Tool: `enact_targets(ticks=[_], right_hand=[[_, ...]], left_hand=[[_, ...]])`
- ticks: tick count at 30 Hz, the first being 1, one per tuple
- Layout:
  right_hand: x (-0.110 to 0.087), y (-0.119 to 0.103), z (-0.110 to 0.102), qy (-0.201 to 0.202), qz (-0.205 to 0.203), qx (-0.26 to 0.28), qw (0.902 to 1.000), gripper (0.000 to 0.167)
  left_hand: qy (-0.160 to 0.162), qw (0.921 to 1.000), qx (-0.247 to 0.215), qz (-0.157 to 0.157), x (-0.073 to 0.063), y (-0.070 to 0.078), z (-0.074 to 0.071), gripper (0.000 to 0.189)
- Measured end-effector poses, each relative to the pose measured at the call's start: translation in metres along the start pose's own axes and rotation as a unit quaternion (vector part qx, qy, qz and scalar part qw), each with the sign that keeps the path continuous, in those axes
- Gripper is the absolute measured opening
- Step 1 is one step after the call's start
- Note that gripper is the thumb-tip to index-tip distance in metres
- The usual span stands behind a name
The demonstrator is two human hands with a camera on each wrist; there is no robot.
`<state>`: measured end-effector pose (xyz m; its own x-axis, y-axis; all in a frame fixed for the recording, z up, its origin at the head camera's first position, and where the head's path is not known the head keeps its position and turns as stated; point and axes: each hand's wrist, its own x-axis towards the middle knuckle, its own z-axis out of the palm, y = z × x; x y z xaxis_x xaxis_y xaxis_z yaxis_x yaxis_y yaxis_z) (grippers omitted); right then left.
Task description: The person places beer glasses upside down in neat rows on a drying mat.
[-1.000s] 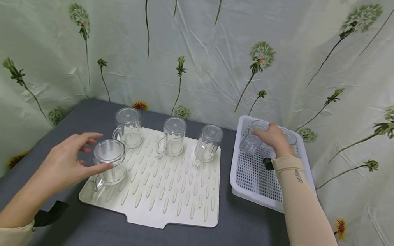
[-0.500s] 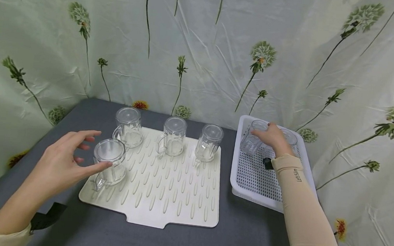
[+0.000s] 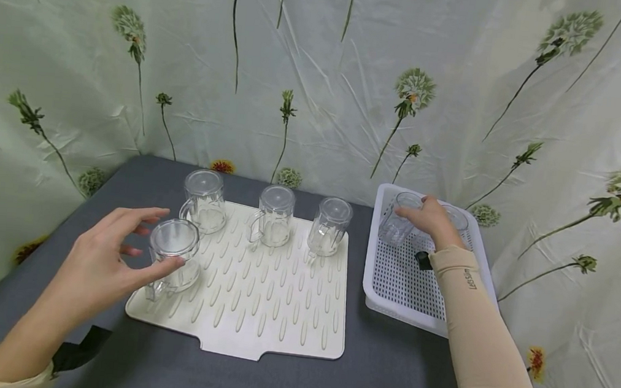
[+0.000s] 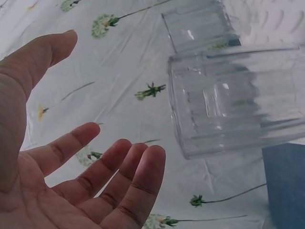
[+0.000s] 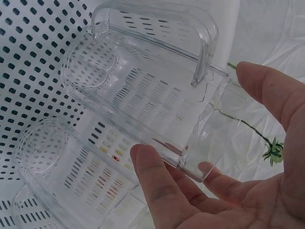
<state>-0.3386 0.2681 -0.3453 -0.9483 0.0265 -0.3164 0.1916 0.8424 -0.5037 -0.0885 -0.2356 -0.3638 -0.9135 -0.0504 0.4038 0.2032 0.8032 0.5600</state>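
My left hand (image 3: 105, 262) hovers beside an upside-down clear mug (image 3: 175, 244) at the left of a white ribbed draining mat (image 3: 272, 314). Thumb and fingers are spread apart, and in the left wrist view a gap separates the hand from the mug (image 4: 228, 105). At the right, my right hand (image 3: 432, 220) reaches into a white perforated basket (image 3: 405, 316). Its thumb and fingers curl round the rim end of a clear handled mug (image 5: 147, 90), which stands mouth up in the basket. A second clear mug (image 5: 71, 171) is beside it, partly hidden by the hand in the head view.
Along the mat's back edge stand three more upside-down mugs, at left (image 3: 204, 200), middle (image 3: 275, 215) and right (image 3: 330, 226). A dark grey cloth (image 3: 372, 372) covers the table. Behind hangs a pale flower-print curtain (image 3: 320, 84).
My left hand draws back slightly, then shifts a little to the right, closer to the near mug. The right hand keeps its place at the mug in the basket.
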Motion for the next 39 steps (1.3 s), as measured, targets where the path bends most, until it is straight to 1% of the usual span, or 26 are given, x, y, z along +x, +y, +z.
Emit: enact_targets(ticks=[6, 13, 22, 25, 28, 35, 39], right_hand=[[-0.002, 0.002, -0.001, 0.003, -0.001, 0.003, 1.0000, 0.106], [-0.006, 0.005, 0.000, 0.015, -0.005, 0.005, 0.9999, 0.103], [-0.014, 0.009, -0.001, 0.028, -0.021, -0.008, 0.9994, 0.103], [-0.017, 0.011, -0.001, 0.030, -0.024, -0.010, 0.9992, 0.103], [-0.019, 0.012, -0.001, 0.033, -0.023, -0.010, 0.9991, 0.102], [-0.027, 0.015, -0.006, 0.032, -0.022, 0.002, 0.9992, 0.103], [-0.031, 0.018, -0.007, 0.042, -0.029, 0.007, 0.9987, 0.103]], left_hand=[[0.012, 0.9992, -0.028, 0.027, -0.003, 0.010, 0.006, 0.076], [0.005, 0.9979, -0.052, 0.039, -0.007, 0.020, 0.012, 0.075], [0.006, 0.9935, -0.079, 0.082, -0.008, 0.029, 0.026, 0.074], [0.003, 0.9915, -0.093, 0.091, -0.008, 0.032, 0.031, 0.075], [-0.001, 0.9904, -0.103, 0.092, -0.008, 0.035, 0.036, 0.075], [-0.017, 0.9901, -0.112, 0.083, -0.008, 0.039, 0.045, 0.072], [-0.024, 0.9892, -0.120, 0.081, -0.007, 0.039, 0.050, 0.071]])
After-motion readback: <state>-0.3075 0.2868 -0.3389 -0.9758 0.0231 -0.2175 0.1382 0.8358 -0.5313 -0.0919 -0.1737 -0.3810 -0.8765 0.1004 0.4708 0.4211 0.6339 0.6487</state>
